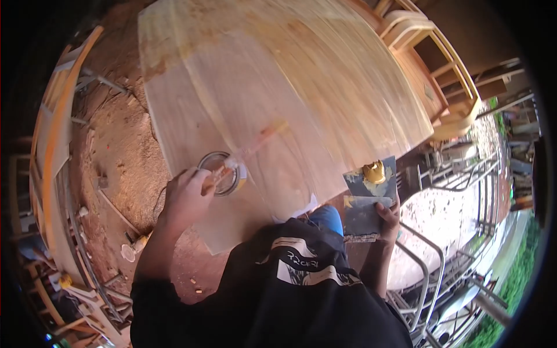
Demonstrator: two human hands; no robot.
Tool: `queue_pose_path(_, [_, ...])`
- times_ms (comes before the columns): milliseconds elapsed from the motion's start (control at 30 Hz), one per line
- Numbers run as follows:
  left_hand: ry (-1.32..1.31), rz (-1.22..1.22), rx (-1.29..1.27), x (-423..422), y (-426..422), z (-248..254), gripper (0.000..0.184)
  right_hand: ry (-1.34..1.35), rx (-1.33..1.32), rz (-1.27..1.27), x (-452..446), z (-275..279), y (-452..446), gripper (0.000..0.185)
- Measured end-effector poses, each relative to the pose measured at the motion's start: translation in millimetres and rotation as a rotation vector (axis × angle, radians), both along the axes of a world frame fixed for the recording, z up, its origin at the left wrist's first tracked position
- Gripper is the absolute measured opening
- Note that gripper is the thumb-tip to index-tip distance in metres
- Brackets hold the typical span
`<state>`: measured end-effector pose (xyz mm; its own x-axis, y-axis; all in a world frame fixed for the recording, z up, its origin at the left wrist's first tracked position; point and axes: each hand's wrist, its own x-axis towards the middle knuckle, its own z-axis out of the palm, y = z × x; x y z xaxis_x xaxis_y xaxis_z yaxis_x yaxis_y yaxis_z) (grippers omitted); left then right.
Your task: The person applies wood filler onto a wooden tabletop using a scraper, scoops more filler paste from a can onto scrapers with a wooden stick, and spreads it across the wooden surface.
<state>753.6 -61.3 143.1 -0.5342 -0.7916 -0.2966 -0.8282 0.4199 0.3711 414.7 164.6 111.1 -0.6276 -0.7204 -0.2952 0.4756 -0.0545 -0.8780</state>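
Observation:
My left hand (191, 188) is closed, its fingers pinched round a slim, stick-like thing (255, 142) that is smeared by motion and looks pinkish orange. Just beyond those fingers, a round metal tin (204, 162) rests on the large wooden panel (243, 87), partly hidden by the hand. My right hand (390, 219) grips a dark flat plate (365, 216) at the panel's near right edge, thumb on top. A second dark plate (355, 181) adjoins it farther out, bearing a mound of yellow-brown paste (374, 172).
Wooden chair frames (441, 69) stand beyond the panel's right side. Metal tube frames (426, 255) are at the right. To the left lie sawdust-covered ground (125, 168) and a long curved orange-edged wooden piece (55, 139). A small pale cup (127, 252) is on the ground.

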Motion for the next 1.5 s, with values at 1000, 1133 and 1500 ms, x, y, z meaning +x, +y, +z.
queue_pose_path(1000, [0.047, -0.430, -0.267, -503.8, -241.1, -80.7, 0.092, -0.178, 0.142, -0.697, -86.3, -17.9, 31.6, 0.079])
queue_pose_path(1133, [-0.027, -0.397, -0.310, -524.6, -228.8, -93.3, 0.106, -0.160, 0.030, -0.727, -82.3, -39.0, 35.7, 0.078])
queue_pose_path(1500, [0.446, -0.475, 0.750, -351.6, -70.0, -2.0, 0.049, -0.280, -0.202, -0.514, -102.0, -4.9, -78.9, 0.065])
